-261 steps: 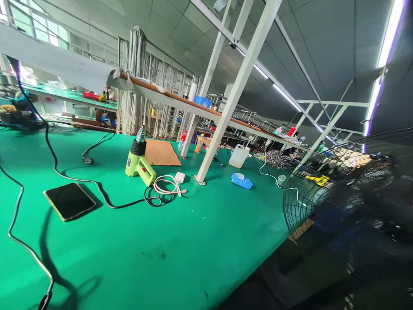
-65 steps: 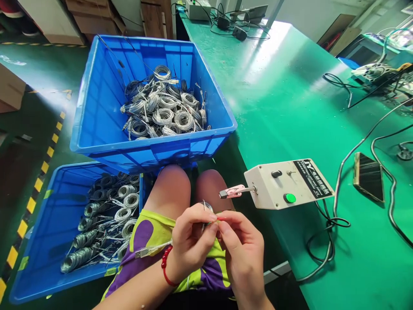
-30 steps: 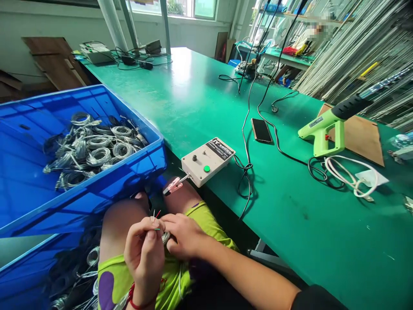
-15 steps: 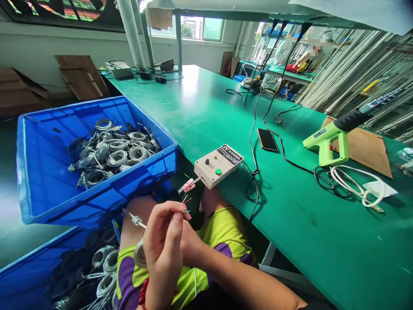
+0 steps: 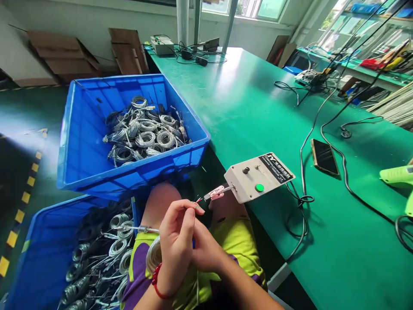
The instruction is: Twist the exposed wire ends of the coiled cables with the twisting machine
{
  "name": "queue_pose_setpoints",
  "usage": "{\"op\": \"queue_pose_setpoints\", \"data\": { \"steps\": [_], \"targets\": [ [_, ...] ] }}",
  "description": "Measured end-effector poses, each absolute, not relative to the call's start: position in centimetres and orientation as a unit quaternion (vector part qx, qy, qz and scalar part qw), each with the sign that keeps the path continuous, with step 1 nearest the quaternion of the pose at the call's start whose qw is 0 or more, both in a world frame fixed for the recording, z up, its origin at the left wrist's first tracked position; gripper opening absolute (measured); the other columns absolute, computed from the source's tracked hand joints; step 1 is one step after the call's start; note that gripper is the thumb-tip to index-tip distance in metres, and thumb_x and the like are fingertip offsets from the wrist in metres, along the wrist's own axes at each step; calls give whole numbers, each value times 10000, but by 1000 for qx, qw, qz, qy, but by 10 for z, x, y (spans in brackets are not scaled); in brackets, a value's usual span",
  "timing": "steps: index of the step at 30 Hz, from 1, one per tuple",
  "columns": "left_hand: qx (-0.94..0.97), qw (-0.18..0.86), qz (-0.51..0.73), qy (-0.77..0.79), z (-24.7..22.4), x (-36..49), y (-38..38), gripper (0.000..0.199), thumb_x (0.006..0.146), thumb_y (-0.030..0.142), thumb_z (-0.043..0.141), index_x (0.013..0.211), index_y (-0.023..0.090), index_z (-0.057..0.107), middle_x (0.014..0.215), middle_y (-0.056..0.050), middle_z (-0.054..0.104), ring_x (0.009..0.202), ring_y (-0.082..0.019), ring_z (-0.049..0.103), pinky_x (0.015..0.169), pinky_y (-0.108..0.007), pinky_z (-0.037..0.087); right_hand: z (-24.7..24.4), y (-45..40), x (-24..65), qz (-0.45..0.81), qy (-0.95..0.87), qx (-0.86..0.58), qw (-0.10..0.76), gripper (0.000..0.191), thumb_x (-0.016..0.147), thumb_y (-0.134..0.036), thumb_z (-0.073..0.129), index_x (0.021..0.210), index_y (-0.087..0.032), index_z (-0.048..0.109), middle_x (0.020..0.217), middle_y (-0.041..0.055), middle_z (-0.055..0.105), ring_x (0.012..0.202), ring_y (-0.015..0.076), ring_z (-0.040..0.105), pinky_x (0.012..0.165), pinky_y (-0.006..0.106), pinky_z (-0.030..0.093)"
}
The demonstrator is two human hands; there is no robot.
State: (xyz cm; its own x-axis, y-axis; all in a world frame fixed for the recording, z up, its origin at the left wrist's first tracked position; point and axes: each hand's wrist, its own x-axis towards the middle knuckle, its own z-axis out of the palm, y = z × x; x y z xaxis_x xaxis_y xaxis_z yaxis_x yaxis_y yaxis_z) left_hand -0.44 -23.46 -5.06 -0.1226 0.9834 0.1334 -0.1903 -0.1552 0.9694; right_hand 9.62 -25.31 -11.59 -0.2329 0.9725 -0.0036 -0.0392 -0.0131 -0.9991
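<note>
My left hand [image 5: 179, 230] is closed in a pinch on a clear-jacketed cable, whose thin stripped wires [image 5: 199, 200] poke out past the fingertips. Behind its wrist hangs the cable's coil [image 5: 154, 256], and a connector end [image 5: 142, 229] sticks out to the left. My right hand [image 5: 208, 247] lies close against the left one, its fingers hidden behind it. Just beyond the wire ends is a pink clip [image 5: 217, 193] on the shaft of a beige control box [image 5: 248, 183] with a green button and a black knob. The wires and clip look slightly apart.
A blue crate [image 5: 135, 170] of coiled cables stands left of the green table [image 5: 258, 112]; a second blue crate [image 5: 41, 224] with more coils sits below it. On the table lie a phone [image 5: 324, 157], black cords [image 5: 303, 172] and a light-green heat gun [image 5: 396, 176].
The view has swung left and down, so things appear farther right. My hands have brought the wire ends closer to the pink clip, and the connector end has tilted more level.
</note>
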Motion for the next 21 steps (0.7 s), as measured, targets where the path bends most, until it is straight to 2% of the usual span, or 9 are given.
{"op": "queue_pose_setpoints", "data": {
  "steps": [2, 3, 5, 7, 9, 13, 17, 19, 21],
  "targets": [
    [463, 488, 604, 428, -53, -6, -230, 134, 1141, 335, 743, 1064, 261, 822, 964, -4, 837, 840, -138, 775, 791, -200, 623, -112, -247, 119, 575, -520, -447, 445, 659, 830, -152, 833, 1467, -309, 774, 1317, 71, 735, 884, 208, 634, 771, 329, 550],
    [469, 488, 602, 425, -54, -7, -227, 118, 1135, 318, 749, 1066, 265, 828, 969, -2, 848, 846, -135, 787, 796, -193, 628, -109, -243, 131, 580, -489, -459, 462, 712, 860, -174, 818, 1551, -316, 727, 1308, 70, 726, 908, 207, 620, 800, 325, 549],
    [481, 474, 602, 426, -56, -10, -224, 87, 1123, 272, 760, 1080, 275, 837, 989, 3, 867, 907, -137, 816, 854, -190, 642, -102, -234, 150, 608, -376, -452, 533, 718, 884, -244, 830, 1589, -309, 707, 1223, 59, 724, 898, 194, 591, 795, 299, 535],
    [496, 457, 601, 429, -55, -11, -222, 92, 1111, 231, 764, 1107, 284, 839, 1017, 4, 881, 951, -143, 834, 881, -194, 651, -91, -227, 160, 635, -269, -411, 596, 671, 865, -293, 862, 1528, -289, 760, 1086, 40, 712, 836, 172, 559, 743, 268, 518],
    [504, 447, 598, 435, -53, -11, -221, 104, 1100, 207, 767, 1112, 280, 840, 1020, 2, 887, 931, -147, 841, 838, -190, 653, -81, -221, 160, 654, -208, -366, 629, 612, 857, -328, 878, 1463, -278, 808, 953, 20, 673, 746, 153, 510, 672, 250, 502],
    [505, 436, 588, 457, -48, -7, -222, 105, 1086, 189, 770, 1095, 259, 847, 1015, -15, 892, 896, -162, 849, 786, -202, 659, -73, -219, 145, 675, -143, -331, 644, 437, 886, -469, 949, 1281, -291, 892, 816, -17, 610, 623, 120, 381, 595, 232, 490],
    [507, 434, 580, 467, -47, -3, -222, 130, 1078, 161, 766, 1099, 256, 852, 1017, -20, 896, 841, -150, 839, 702, -181, 635, -81, -220, 140, 672, -117, -334, 650, 402, 856, -565, 1024, 1151, -322, 901, 753, -56, 543, 570, 94, 284, 567, 193, 476],
    [501, 434, 586, 466, -48, -1, -222, 131, 1070, 150, 774, 1106, 252, 848, 1038, -26, 899, 864, -155, 851, 730, -186, 656, -85, -218, 141, 672, -115, -337, 649, 426, 809, -576, 1057, 1110, -328, 886, 756, -55, 557, 561, 96, 296, 534, 185, 454],
    [494, 435, 596, 460, -48, 1, -220, 147, 1062, 132, 775, 1115, 252, 841, 1063, -26, 902, 910, -158, 866, 788, -193, 681, -87, -214, 143, 673, -118, -341, 646, 470, 735, -585, 1100, 1035, -315, 859, 781, -38, 601, 580, 110, 384, 525, 193, 464]
  ]
}}
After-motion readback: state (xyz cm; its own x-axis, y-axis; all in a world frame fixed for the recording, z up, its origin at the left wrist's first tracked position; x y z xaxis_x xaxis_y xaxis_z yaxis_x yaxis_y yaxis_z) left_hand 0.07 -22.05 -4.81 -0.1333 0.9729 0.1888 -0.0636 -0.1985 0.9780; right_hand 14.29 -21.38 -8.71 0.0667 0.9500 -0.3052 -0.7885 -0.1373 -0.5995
